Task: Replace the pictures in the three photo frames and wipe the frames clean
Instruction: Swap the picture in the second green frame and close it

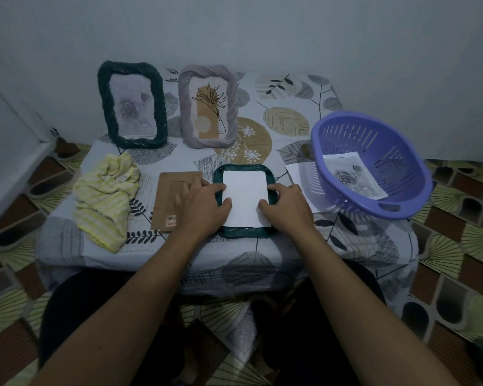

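1. The picture swap in the third frame is judged to be under way: the flat frame [243, 166] is lying face down at the near middle of the worktop [262, 260], and a white sheet [246, 196] is being settled into its back opening
2. The left hand [200, 207] is being laid flat over the flat frame's left rim, fingers straight and thumb on the sheet; its grip is apart, enclosing nothing
3. The right hand [286, 206] is being rested on the flat frame's right rim, fingers slightly bent and thumb pressing the sheet; no closed grip is being shown there either
4. The sheet's lower edge is lying close to the frame's near rim, so squaring it inside the recess is being called for next, probably followed by refitting the brown backing board [169, 199], which is lying just left of the flat frame and is partly covered by the left hand
5. Wiping is judged as not yet being done on this frame; the yellow cloth [106, 199] is lying crumpled further left, beyond the backing board
6. Behind the flat frame, a dark green frame [104, 107] and a grey frame [184, 107] are standing upright, each holding a picture
7. To the right of the flat frame, a purple basket [388, 146] is sitting tilted with a rose picture [354, 179] inside, and a loose white paper [296, 171] is lying partly beneath it
8. Nothing is being seen blocking the flat frame; only the left hand is needing to be lifted before the backing board is reached
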Motion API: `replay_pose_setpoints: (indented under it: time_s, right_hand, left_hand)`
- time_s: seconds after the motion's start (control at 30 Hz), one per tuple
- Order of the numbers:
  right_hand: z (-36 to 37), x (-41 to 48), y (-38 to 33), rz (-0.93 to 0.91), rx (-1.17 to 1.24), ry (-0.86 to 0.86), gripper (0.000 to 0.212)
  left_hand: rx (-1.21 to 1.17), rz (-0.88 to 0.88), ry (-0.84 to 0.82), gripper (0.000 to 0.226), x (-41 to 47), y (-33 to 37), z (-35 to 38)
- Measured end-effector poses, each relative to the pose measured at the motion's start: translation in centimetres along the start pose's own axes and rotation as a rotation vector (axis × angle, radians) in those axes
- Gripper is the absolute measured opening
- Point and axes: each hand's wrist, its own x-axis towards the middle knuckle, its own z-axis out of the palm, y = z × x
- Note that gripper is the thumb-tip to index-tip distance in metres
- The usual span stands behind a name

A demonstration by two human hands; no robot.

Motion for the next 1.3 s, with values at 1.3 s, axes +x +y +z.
replay_pose_setpoints:
  time_s: [1.3]
  right_hand:
    - [4.7, -3.6, -8.2, -0.484, -0.360, -0.090, 0.038]
  left_hand:
    - [-0.477, -0.398, 0.119, 0.036, -0.4, -7.3, -4.9]
